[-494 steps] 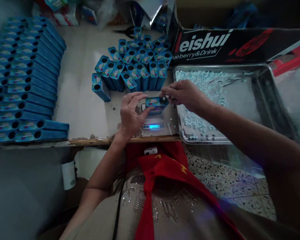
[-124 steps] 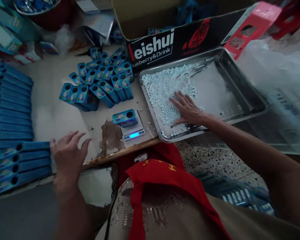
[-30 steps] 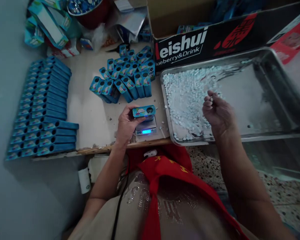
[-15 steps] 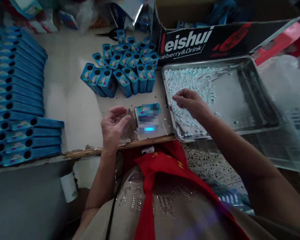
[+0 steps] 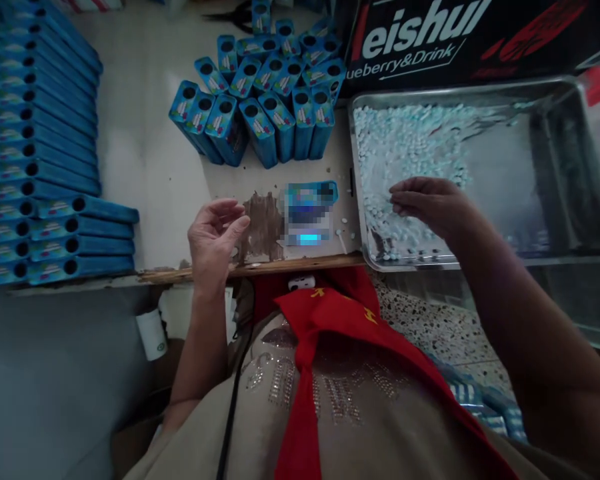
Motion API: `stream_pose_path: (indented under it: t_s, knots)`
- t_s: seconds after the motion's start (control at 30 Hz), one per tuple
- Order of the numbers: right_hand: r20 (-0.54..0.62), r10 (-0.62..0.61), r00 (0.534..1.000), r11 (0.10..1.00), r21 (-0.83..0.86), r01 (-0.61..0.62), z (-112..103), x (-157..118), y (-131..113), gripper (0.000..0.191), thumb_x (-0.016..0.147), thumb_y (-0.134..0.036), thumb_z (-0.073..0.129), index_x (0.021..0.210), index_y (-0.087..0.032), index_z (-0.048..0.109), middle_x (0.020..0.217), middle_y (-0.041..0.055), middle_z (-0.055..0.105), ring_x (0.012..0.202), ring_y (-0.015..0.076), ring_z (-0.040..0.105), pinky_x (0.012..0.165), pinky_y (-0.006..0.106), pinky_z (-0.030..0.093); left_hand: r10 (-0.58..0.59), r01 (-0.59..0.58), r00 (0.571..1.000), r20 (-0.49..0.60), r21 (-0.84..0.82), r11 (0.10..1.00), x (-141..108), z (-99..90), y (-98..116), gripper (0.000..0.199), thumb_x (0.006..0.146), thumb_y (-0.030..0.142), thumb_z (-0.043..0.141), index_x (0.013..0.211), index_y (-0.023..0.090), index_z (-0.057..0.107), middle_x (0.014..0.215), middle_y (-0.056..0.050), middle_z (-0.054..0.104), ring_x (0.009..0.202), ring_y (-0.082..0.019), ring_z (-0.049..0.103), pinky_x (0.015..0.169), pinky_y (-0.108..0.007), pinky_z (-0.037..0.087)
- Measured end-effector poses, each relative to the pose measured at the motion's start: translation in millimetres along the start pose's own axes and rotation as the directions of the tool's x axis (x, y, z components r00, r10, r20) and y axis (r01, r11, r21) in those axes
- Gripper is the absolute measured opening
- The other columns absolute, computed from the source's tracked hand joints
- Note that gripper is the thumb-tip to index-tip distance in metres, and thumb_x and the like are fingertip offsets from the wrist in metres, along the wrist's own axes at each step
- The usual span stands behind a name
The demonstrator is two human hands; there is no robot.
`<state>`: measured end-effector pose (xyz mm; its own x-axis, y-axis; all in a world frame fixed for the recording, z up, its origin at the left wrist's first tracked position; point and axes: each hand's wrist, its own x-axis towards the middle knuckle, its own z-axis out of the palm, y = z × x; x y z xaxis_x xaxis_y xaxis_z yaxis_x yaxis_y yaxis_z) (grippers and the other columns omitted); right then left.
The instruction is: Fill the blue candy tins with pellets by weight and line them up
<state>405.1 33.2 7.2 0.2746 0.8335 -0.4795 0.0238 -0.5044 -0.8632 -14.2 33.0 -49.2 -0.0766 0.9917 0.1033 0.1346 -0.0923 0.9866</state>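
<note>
The table (image 5: 150, 140) is worn along its wooden front edge, and a bare brown patch is seen between the left hand (image 5: 213, 237) and the scale (image 5: 307, 239). At the far right, the carton (image 5: 415, 70) is placed behind the tray (image 5: 505, 167), whose left rim lies between the right hand (image 5: 427, 203) and the scale. On the left, a stack (image 5: 45, 167) of blue boxes is laid on its sides, in rows reaching the table's front edge. Behind the scale, a cluster (image 5: 263, 130) of blue boxes is set closely, mostly upright, with round openings facing up; access from behind is obstructed by it. The left hand is held just left of the patch, its thumb and fingers apart, with nothing gripped. The right hand is held over the tray, its fingertips brought together; whether anything is pinched cannot be told. One box (image 5: 313, 192) is located at the scale, both partly blurred. White pellets (image 5: 405, 133) are spread over the tray's left part, and a few are found on the table beside the scale.
</note>
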Motion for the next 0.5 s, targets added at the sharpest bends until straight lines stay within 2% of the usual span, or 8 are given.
stream_pose_path:
  t_s: [0.1, 0.17, 0.27, 0.37, 0.43, 0.5]
  knots:
    - [0.086, 0.029, 0.996, 0.983, -0.183, -0.013, -2, 0, -13, 0.021, 0.088, 0.006, 0.078, 0.086, -0.015, 0.08, 0.071, 0.0063, 0.073, 0.064, 0.0151, 0.068, 0.07, 0.029, 0.057, 0.0, 0.001, 1.0, 0.02, -0.009, 1.0, 1, 4.7, 8, 0.057, 0.087, 0.059, 0.105, 0.123, 0.025, 0.077, 0.117, -0.007, 0.083, 0.114, -0.025, 0.084, 0.103, -0.036, 0.072]
    - [0.189, 0.008, 0.982, 0.931, -0.359, 0.061, 5, -1, -29, 0.021, 0.09, 0.006, 0.078, 0.087, -0.015, 0.081, 0.068, 0.0058, 0.073, 0.063, 0.0173, 0.071, 0.071, 0.032, 0.057, -0.002, 0.003, 0.999, 0.034, -0.01, 1.0, 1, 6.6, 12, 0.059, 0.085, 0.06, 0.106, 0.122, 0.025, 0.077, 0.119, -0.008, 0.084, 0.113, -0.024, 0.084, 0.102, -0.035, 0.071]
    - [0.364, -0.1, 0.926, 0.748, -0.586, 0.311, 20, -9, -62, 0.015, 0.093, -0.003, 0.081, 0.094, -0.017, 0.085, 0.067, 0.0014, 0.074, 0.062, 0.0177, 0.073, 0.07, 0.032, 0.055, -0.019, 0.018, 0.999, 0.049, 0.018, 1.0, -1, 5.6, 13, 0.059, 0.082, 0.058, 0.106, 0.121, 0.024, 0.078, 0.122, -0.008, 0.084, 0.109, -0.023, 0.083, 0.097, -0.033, 0.071]
    - [0.493, -0.202, 0.846, 0.518, -0.679, 0.52, 38, -20, -96, 0.015, 0.094, -0.007, 0.08, 0.099, -0.02, 0.087, 0.067, -0.0038, 0.074, 0.066, 0.0166, 0.074, 0.073, 0.032, 0.052, -0.062, 0.06, 0.997, 0.048, 0.034, 0.998, -3, 2.1, 10, 0.053, 0.081, 0.049, 0.105, 0.12, 0.024, 0.078, 0.123, -0.007, 0.083, 0.107, -0.022, 0.082, 0.096, -0.032, 0.071]
    - [0.513, -0.229, 0.827, 0.445, -0.7, 0.558, 48, -24, -111, 0.016, 0.094, -0.006, 0.081, 0.099, -0.02, 0.088, 0.067, -0.0038, 0.073, 0.068, 0.0175, 0.075, 0.074, 0.034, 0.052, -0.078, 0.077, 0.996, 0.043, 0.027, 0.997, -3, 0.8, 7, 0.05, 0.08, 0.042, 0.103, 0.12, 0.024, 0.079, 0.121, -0.007, 0.083, 0.106, -0.022, 0.082, 0.096, -0.032, 0.071]
    - [0.513, -0.247, 0.822, 0.436, -0.699, 0.567, 54, -24, -118, 0.013, 0.095, -0.009, 0.085, 0.1, -0.02, 0.089, 0.069, -0.002, 0.074, 0.069, 0.0188, 0.075, 0.077, 0.036, 0.055, -0.077, 0.076, 0.996, 0.05, 0.018, 0.997, -1, 1.9, 5, 0.049, 0.079, 0.037, 0.102, 0.12, 0.024, 0.079, 0.12, -0.006, 0.084, 0.106, -0.022, 0.082, 0.096, -0.032, 0.071]
